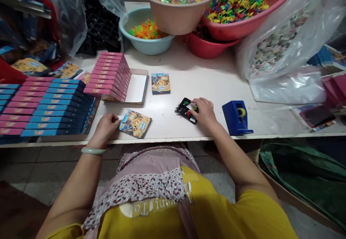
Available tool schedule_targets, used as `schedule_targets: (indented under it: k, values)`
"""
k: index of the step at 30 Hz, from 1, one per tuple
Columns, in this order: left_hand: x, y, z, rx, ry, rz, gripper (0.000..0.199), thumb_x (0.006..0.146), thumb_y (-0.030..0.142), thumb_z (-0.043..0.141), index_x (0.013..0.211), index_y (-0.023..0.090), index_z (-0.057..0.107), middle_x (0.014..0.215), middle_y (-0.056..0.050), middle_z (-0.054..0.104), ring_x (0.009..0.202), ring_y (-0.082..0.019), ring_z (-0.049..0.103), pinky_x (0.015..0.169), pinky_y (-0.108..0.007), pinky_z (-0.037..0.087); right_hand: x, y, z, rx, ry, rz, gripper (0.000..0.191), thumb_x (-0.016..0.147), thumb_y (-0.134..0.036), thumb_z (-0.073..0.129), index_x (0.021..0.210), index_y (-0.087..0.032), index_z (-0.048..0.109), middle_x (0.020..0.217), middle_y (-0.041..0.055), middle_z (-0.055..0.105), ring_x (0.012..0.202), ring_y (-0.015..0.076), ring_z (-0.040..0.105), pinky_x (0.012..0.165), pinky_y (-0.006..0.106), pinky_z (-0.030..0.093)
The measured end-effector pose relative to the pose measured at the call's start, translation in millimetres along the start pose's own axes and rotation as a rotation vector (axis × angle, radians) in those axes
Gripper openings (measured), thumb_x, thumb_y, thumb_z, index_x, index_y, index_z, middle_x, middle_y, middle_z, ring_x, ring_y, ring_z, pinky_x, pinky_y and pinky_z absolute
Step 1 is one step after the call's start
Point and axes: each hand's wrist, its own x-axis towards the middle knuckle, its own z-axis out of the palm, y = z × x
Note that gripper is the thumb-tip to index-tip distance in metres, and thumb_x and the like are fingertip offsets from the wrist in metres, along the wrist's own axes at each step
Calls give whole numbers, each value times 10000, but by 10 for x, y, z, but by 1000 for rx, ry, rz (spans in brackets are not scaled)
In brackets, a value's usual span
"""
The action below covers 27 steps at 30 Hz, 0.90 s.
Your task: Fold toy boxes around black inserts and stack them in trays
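My left hand (107,127) is closed at the left end of a flat picture box (135,123), its thumb and fingertips pinching the box's edge. The box lies tilted near the table's front edge. My right hand (203,111) curls over a small black tray (188,110), with its fingers on the tray's right side. Small green, red and white pieces show inside the tray. A second picture box (160,84) lies flat farther back, between the stacks and the tray.
Pink boxes (108,75) and blue boxes (58,107) stand in rows at the left. A blue tape dispenser (233,118) is at the right. Behind are a light blue basin (147,44), a beige basin (180,16), a pink basin (251,19) and a plastic bag (286,44).
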Motion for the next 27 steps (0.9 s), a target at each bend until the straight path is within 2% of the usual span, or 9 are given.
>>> schedule_targets:
  k: [3, 6, 10, 14, 18, 21, 23, 25, 27]
  values:
    - [32, -13, -11, -32, -66, -23, 181, 679, 367, 546, 723, 191, 538, 734, -40, 594, 707, -202, 542, 632, -288, 390, 87, -57, 13, -12, -45, 49, 288, 813, -262, 625, 1091, -186, 619, 1066, 133, 709, 1100, 336, 582, 988, 517, 359]
    - [53, -16, -3, -15, -92, -21, 163, 683, 353, 527, 659, 192, 528, 671, -33, 576, 686, -195, 527, 622, -283, 378, 101, -94, 43, -17, -24, 75, 141, 832, -222, 574, 961, -194, 624, 970, 110, 719, 1013, 307, 611, 978, 502, 356]
    - [11, -6, 0, -45, -32, -25, 182, 702, 375, 523, 703, 193, 534, 710, -35, 588, 727, -200, 534, 656, -283, 405, 48, -97, 46, -56, 76, -10, 126, 875, -166, 496, 845, -203, 613, 1026, 105, 716, 1015, 273, 614, 997, 479, 342]
    - [-137, 71, -27, -142, 113, 0, 282, 779, 473, 469, 746, 201, 535, 794, -55, 589, 810, -223, 557, 743, -322, 443, 34, -174, 85, -86, 180, -180, 167, 914, -181, 474, 880, -200, 636, 1087, 112, 703, 1075, 265, 592, 1041, 488, 303]
    - [-281, 177, 22, -136, 106, 72, 336, 745, 537, 566, 713, 203, 583, 770, -58, 549, 842, -254, 557, 835, -387, 465, 54, -305, 211, -90, 115, -265, 161, 904, -199, 519, 855, -196, 671, 1093, 116, 700, 1068, 276, 585, 1021, 496, 332]
    - [-330, 215, 91, -177, 120, 18, 329, 690, 521, 659, 685, 202, 579, 793, -64, 535, 920, -283, 567, 908, -437, 472, 32, -286, 229, -14, 89, -250, 192, 927, -297, 535, 910, -207, 704, 1094, 107, 698, 1057, 276, 595, 972, 475, 393]
    - [-367, 231, 83, -299, 184, -15, 333, 700, 517, 680, 709, 199, 579, 921, -85, 565, 1011, -278, 575, 961, -432, 472, 4, -203, 177, 29, 123, -198, 252, 950, -351, 504, 1005, -215, 709, 1119, 114, 684, 1075, 278, 594, 960, 472, 417]
    - [-429, 265, 3, -426, 266, 16, 335, 737, 521, 682, 746, 200, 585, 1100, -98, 570, 1109, -263, 567, 1011, -408, 461, -25, -107, 107, 25, 119, -178, 296, 949, -388, 501, 1092, -217, 697, 1206, 130, 645, 1145, 300, 567, 979, 491, 419]
    - [-505, 331, -130, -471, 352, 112, 302, 782, 498, 678, 768, 208, 595, 1177, -87, 568, 1146, -250, 564, 1020, -394, 462, -49, -40, 59, -22, 44, -208, 326, 917, -429, 552, 1150, -242, 681, 1338, 129, 571, 1261, 350, 489, 1018, 540, 394]
